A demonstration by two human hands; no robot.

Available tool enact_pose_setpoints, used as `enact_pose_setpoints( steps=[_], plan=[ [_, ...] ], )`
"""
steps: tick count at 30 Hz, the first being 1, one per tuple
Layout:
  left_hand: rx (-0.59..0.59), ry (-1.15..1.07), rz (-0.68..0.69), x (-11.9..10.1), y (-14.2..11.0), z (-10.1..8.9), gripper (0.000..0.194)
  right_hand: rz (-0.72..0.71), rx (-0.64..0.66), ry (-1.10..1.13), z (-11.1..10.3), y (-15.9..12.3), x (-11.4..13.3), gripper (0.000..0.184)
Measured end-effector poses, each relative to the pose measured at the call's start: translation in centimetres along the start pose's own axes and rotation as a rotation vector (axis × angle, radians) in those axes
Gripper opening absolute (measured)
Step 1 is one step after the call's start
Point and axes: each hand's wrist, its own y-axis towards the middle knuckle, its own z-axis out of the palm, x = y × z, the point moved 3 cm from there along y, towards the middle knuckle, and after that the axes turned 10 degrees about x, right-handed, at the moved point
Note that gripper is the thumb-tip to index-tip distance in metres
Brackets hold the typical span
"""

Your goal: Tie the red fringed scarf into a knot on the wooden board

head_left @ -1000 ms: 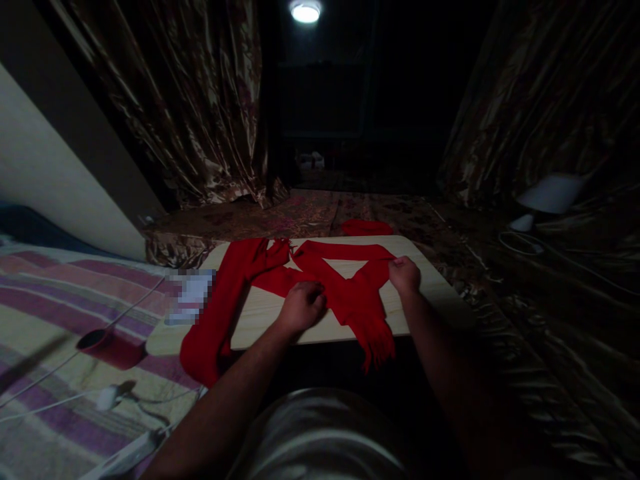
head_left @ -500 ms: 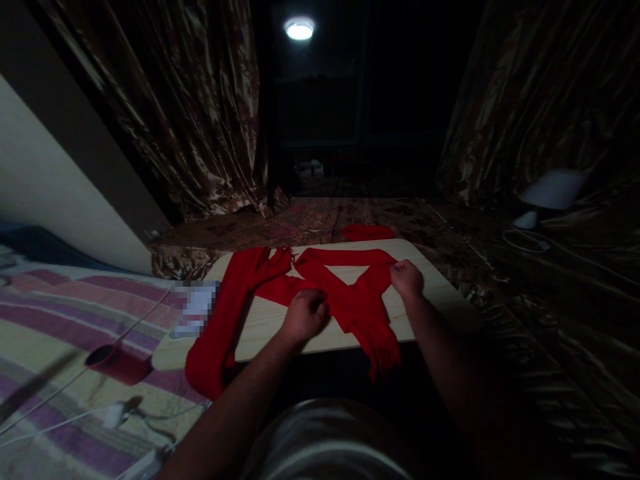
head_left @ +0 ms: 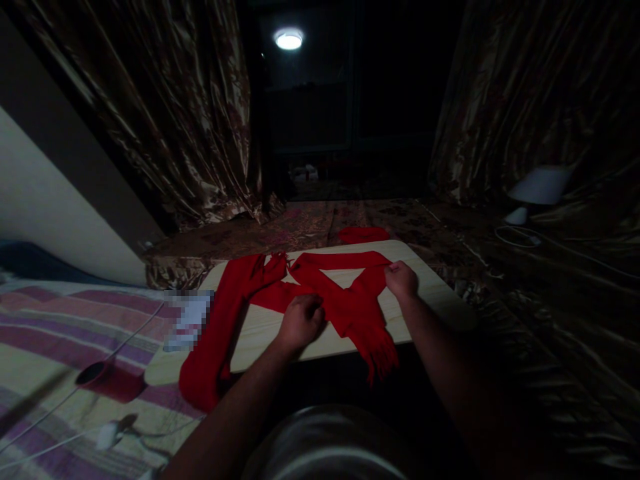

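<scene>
A long red scarf (head_left: 345, 308) with fringed ends lies looped and crossed over a pale wooden tabletop (head_left: 435, 293). One fringe hangs past the near edge, and a broad length drops over the left side. My left hand (head_left: 303, 321) is closed on the scarf near the middle, close to where the strips cross. At the right-hand bend of the loop, my right hand (head_left: 401, 280) pinches the fabric between thumb and fingers. Dim light hides the left fingertips in part.
Behind the board lies another red cloth piece (head_left: 364, 235). To the left, a striped bed cover (head_left: 40, 340) carries a dark red cylinder (head_left: 110, 381), a white plug (head_left: 107, 435) and cables. A blurred paper (head_left: 190, 323) rests on the board's left side. A small white lamp (head_left: 543, 185) stands at right.
The whole view has shifted slightly. Both hands keep their places on the scarf, and its layout looks almost the same.
</scene>
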Motion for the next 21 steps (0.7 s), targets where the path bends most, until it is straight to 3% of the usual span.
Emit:
enact_pose_setpoints(
  steps=[6, 9, 15, 18, 21],
  plan=[
    [-0.011, -0.030, -0.018, -0.1, -0.1, 0.3, 0.027, -0.009, 0.014, -0.013, 0.0, 0.0, 0.0, 0.013],
    [-0.068, -0.083, -0.068, 0.8, 0.1, -0.4, 0.028, -0.013, 0.013, -0.024, 0.0, 0.0, 0.0, 0.013],
    [-0.218, 0.251, -0.278, 6.2, 2.1, -6.8, 0.033, -0.005, 0.023, -0.035, 0.1, 0.0, 0.1, 0.015],
    [-0.090, 0.435, -0.434, 9.3, 3.1, -9.3, 0.041, 0.008, 0.037, -0.042, 0.1, 0.0, 0.2, 0.017],
    [0.084, 0.473, -0.590, 11.3, 3.4, -9.9, 0.044, 0.006, 0.039, -0.045, 0.0, -0.1, 0.3, 0.018]
  ],
)
